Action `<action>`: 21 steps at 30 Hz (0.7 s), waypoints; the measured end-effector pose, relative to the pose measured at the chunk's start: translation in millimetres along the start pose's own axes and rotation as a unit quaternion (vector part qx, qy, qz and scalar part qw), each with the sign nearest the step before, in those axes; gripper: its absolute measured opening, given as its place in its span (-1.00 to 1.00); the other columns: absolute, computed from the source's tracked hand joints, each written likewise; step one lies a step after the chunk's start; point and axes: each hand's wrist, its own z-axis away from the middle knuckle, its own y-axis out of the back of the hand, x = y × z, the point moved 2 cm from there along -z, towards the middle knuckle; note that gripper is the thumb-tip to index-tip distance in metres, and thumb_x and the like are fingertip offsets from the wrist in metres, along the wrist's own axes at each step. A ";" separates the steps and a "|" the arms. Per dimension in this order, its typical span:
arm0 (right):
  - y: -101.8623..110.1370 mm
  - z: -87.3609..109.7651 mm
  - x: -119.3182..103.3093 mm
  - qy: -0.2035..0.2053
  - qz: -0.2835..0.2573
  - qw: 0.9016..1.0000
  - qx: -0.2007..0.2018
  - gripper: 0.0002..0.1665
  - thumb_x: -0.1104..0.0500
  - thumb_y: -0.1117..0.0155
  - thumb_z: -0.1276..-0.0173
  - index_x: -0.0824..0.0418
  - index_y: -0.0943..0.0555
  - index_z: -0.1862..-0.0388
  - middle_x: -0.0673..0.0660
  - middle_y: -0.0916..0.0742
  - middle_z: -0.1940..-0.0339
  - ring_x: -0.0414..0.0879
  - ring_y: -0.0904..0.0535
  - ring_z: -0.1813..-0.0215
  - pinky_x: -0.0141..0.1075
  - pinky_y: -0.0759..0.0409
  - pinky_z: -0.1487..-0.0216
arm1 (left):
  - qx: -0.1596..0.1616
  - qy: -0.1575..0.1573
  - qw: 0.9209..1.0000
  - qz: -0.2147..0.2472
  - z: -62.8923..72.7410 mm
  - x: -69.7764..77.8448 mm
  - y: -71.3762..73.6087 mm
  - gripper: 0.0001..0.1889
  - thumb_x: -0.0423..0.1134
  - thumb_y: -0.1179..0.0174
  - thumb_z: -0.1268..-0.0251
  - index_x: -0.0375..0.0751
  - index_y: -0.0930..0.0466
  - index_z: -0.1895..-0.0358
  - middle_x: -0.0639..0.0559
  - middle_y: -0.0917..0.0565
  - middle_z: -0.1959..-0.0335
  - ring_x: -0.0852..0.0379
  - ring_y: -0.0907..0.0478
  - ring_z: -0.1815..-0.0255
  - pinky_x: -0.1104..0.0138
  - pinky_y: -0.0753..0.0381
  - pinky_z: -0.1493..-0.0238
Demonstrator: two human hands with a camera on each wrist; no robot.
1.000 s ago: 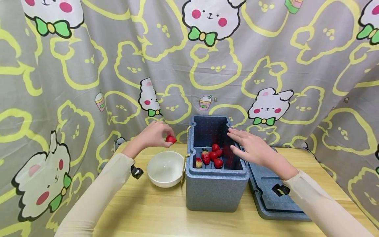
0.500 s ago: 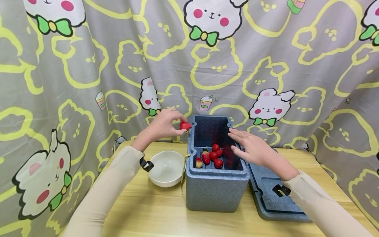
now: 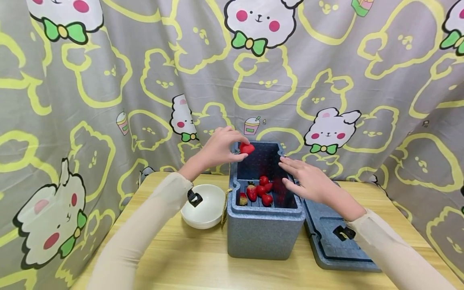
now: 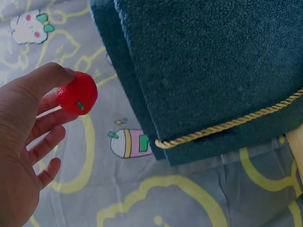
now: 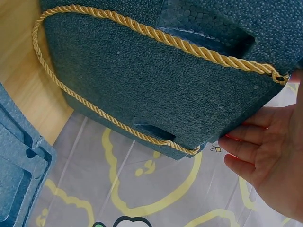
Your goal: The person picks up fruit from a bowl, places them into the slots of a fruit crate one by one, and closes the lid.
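A red strawberry (image 3: 247,148) is pinched between the thumb and fingers of my left hand (image 3: 221,147), over the left back rim of a grey foam box (image 3: 266,237). In the left wrist view the strawberry (image 4: 78,94) shows a small green spot at its end. Inside the box lie several strawberries (image 3: 251,192), gathered toward its front. My right hand (image 3: 308,179) rests on the box's right rim with its fingers extended. In the right wrist view, the fingers of this hand (image 5: 267,146) lie along the box edge.
Left of the box stands a white bowl (image 3: 203,205), partly covered by my left wrist. The box's grey lid (image 3: 340,237) lies to the right on the wooden table (image 3: 181,257). A gold rope (image 5: 104,116) hangs on the box's side. A patterned curtain (image 3: 210,60) closes off the back.
My left hand has carried the strawberry up and to the right, from above the bowl's back edge to the box's rim. The right hand has stayed in place.
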 end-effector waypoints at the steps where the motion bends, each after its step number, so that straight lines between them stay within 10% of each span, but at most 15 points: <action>1: 0.1 -0.2 -0.1 0.000 -0.001 1.000 0.001 -0.31 -0.05 -0.13 -0.51 0.31 -0.42 -0.48 0.29 -0.44 -0.55 0.23 -0.38 -0.53 0.17 -0.36 -0.46 | -0.004 -0.001 1.000 -0.005 -1.6 1.3 -1.6 -0.70 -0.04 -0.42 -0.22 -0.02 -0.76 0.03 0.11 -0.78 0.09 0.06 -0.49 0.08 0.12 -0.40 0.04; 21: 1.1 0.1 -1.1 -0.005 -0.005 1.000 -0.002 -0.31 -0.05 -0.13 -0.51 0.31 -0.43 -0.47 0.29 -0.44 -0.54 0.24 -0.38 -0.53 0.18 -0.36 -0.46 | -0.054 -0.003 0.998 -0.035 -11.0 5.8 -22.8 -0.70 -0.04 -0.44 -0.22 0.00 -0.77 0.01 0.13 -0.79 0.05 0.05 -0.46 0.09 0.16 -0.37 0.05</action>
